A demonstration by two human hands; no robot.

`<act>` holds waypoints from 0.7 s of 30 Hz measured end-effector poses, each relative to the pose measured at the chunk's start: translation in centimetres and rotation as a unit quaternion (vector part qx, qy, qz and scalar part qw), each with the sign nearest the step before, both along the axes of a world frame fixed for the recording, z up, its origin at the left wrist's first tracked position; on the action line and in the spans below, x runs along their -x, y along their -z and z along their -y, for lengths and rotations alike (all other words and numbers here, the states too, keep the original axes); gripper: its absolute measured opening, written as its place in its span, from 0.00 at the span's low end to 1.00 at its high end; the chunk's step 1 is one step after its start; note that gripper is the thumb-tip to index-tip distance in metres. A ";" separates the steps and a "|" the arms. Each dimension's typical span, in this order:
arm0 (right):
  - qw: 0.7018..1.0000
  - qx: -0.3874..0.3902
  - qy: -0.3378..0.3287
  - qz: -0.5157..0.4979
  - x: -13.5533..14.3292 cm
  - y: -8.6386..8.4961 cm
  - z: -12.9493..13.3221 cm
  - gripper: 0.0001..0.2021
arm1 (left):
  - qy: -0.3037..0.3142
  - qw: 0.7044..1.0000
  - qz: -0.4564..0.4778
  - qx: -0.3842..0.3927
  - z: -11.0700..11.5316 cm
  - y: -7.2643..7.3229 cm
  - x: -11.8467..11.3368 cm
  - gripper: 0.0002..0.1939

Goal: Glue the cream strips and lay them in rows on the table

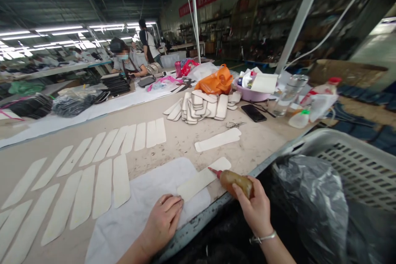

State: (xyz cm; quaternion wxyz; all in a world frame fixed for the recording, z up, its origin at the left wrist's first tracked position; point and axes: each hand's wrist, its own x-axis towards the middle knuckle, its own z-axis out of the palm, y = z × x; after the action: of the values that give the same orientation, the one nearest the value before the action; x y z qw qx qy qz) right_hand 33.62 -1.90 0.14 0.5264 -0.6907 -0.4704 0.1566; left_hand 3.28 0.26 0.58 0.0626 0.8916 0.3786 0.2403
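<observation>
My right hand is wrapped round a squeeze bottle with brownish contents and a thin red nozzle. The bottle is tilted, its tip over the far end of a cream-coloured strip with rounded corners. Fingers together, my left hand rests at the strip's near end; whether it pinches the edge is hidden. Under part of the strip lies a white cloth. Several similar cream pieces are laid out in rows to the left. Beyond the strip is another long cream piece.
Farther back are a pile of padded pieces, scissors, a phone, an orange bag and a purple basin. A grey plastic basket stands right of the table edge. Two people are across the table.
</observation>
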 end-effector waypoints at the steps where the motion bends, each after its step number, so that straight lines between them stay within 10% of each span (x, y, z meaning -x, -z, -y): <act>1: 1.000 -0.001 0.022 0.006 -0.5 0.1 -0.3 0.22 | 0.001 1.000 -0.001 -0.002 0.0 0.0 0.0 0.17; 11: 0.994 -0.017 0.108 0.005 -2.1 -0.3 -0.3 0.26 | -0.009 1.000 0.006 0.007 0.3 -0.6 -0.3 0.15; 16: 0.984 0.012 -0.056 -0.171 1.6 -0.3 1.4 0.25 | -0.011 1.000 0.007 0.013 0.4 -0.9 -0.5 0.13; 21: 0.976 0.037 -0.164 -0.135 5.0 -0.4 1.4 0.22 | -0.013 1.000 -0.005 0.022 0.5 -0.9 -0.5 0.14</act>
State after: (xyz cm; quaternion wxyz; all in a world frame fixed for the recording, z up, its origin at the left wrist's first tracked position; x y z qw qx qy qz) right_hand 28.65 -3.34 0.49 0.5261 -0.5957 -0.4960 0.3498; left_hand 3.80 -0.22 1.46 0.0777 0.8864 0.3954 0.2279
